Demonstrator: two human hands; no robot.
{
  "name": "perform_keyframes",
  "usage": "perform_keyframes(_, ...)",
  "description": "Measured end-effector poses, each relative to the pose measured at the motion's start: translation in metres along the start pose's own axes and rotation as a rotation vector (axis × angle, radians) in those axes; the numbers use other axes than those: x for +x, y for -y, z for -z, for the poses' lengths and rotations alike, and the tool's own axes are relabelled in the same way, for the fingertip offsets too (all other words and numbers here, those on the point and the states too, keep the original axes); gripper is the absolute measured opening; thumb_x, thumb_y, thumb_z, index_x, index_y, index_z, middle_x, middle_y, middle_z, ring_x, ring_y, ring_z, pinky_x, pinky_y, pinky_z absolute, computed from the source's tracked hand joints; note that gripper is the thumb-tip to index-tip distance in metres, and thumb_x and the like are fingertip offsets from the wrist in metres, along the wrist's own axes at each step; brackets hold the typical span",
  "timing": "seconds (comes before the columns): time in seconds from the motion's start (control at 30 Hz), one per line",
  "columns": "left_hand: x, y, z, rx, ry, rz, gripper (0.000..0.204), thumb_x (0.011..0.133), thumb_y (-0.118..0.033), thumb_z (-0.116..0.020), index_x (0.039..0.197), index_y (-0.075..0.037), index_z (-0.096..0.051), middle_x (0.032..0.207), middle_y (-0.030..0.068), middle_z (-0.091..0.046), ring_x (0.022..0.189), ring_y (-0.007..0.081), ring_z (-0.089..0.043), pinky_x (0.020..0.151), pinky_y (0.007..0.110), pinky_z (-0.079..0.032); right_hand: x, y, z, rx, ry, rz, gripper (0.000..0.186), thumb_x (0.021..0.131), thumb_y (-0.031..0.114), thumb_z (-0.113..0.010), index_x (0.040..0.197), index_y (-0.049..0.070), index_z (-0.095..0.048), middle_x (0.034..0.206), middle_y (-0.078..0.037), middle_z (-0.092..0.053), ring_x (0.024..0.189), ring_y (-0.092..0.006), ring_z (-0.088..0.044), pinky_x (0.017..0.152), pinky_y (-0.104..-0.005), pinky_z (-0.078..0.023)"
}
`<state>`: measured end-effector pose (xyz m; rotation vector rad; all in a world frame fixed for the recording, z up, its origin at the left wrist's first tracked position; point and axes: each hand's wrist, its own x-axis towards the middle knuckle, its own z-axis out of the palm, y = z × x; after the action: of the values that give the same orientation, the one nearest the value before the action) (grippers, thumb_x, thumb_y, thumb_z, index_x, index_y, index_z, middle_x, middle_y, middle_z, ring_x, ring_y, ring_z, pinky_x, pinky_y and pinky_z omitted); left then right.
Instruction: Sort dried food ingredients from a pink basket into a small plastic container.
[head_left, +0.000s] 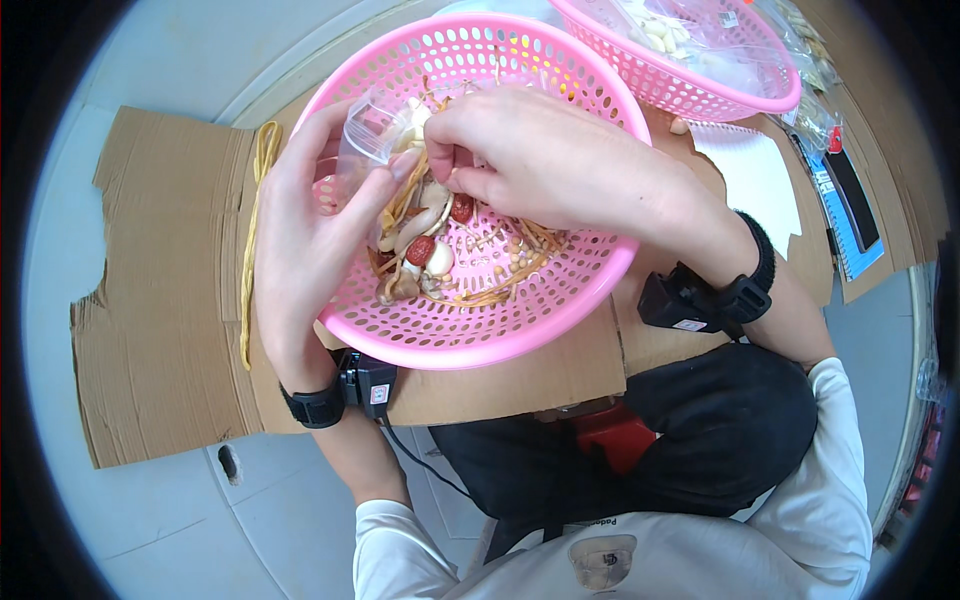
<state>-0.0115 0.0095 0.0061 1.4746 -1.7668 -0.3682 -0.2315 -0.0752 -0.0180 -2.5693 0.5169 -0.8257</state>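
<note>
**Pink basket (470,353), with a clear bag (368,132) held over its left side**

My left hand (315,215) is clamped on the clear bag, thumb on the near side, just above the food in the pink basket. My right hand (550,160) reaches over from the other side, its fingertips drawn together close by the bag; I cannot tell whether they pinch anything. Below them lie two red dates (421,250), a white round piece (440,260), some small beans (516,254) and thin yellowish strips (490,298). I wear a black band on each wrist.

The pink basket sits on cardboard (170,290). A yellow cord (250,270) lies to its left. Beyond it, at the upper right, stands a second basket (675,82), also pink, with white paper (750,170) and a blue notebook (850,255) nearer me.
</note>
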Motion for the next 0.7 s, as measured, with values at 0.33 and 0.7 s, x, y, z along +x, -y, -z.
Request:
perform_keyframes(0.33, 0.0, -0.005, 0.002, 0.063, 0.071, -0.095, 0.057, 0.083, -0.016, -0.082, 0.133, 0.003, -0.066, 0.118, 0.015, -0.075, 0.107, 0.0248, -0.071, 0.099, 0.039, -0.055, 0.016, 0.011, 0.009, 0.327, -0.212, -0.026, 0.016, 0.094, 0.009, -0.066, 0.102, -0.002, -0.074, 0.087, -0.02, -0.075, 0.085, -0.0369, -0.075, 0.08, -0.0461, -0.058)
perform_keyframes(0.7, -0.001, -0.013, 0.002, 0.033, 0.102, -0.076, 0.058, 0.078, -0.019, -0.086, 0.129, 0.003, -0.069, 0.118, 0.0139, -0.076, 0.108, 0.0254, -0.071, 0.1, 0.039, -0.054, 0.014, 0.013, 0.01, 0.341, -0.135, 0.071, 0.02, 0.088, 0.005, -0.068, 0.103, -0.001, -0.08, 0.089, -0.02, -0.078, 0.083, -0.0322, -0.078, 0.08, -0.0402, -0.061)
